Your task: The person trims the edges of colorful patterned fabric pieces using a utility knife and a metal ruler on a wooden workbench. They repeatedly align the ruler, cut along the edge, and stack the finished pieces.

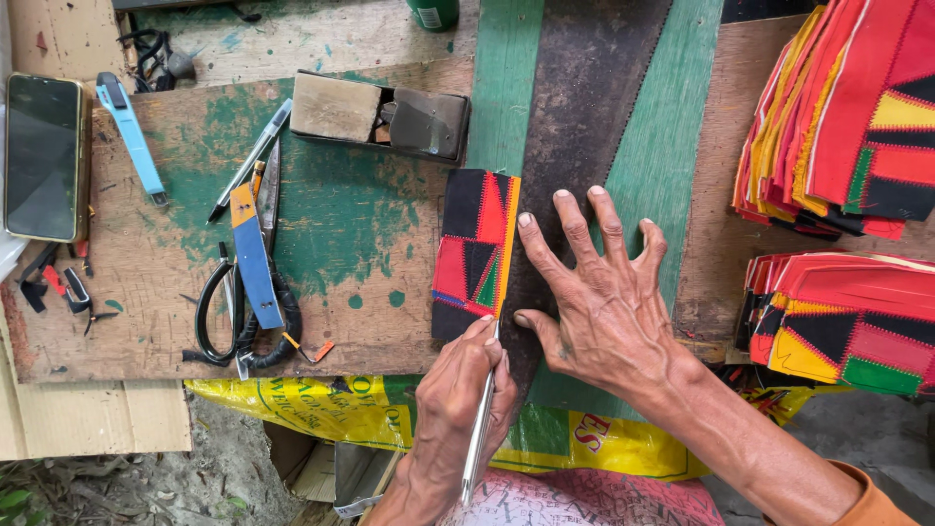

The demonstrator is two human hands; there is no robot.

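Note:
A small patchwork fabric piece [475,248] in black, red, yellow and green lies on a worn, green-painted wooden board [351,214]. Along its right edge lies a dark, rusty saw blade [579,117]. My right hand [599,297] presses flat on the blade with fingers spread, the index fingertip touching the fabric's edge. My left hand [458,399] grips a slim silver pen-like tool [479,438]. Its tip sits at the fabric's lower right corner, against the blade.
Black scissors [243,317] and a blue utility knife [255,258] lie left of the fabric, with a phone [44,156] and a light blue cutter [131,131] farther left. A wooden block tool [380,115] sits behind. Patchwork stacks [847,107] [847,321] stand at right.

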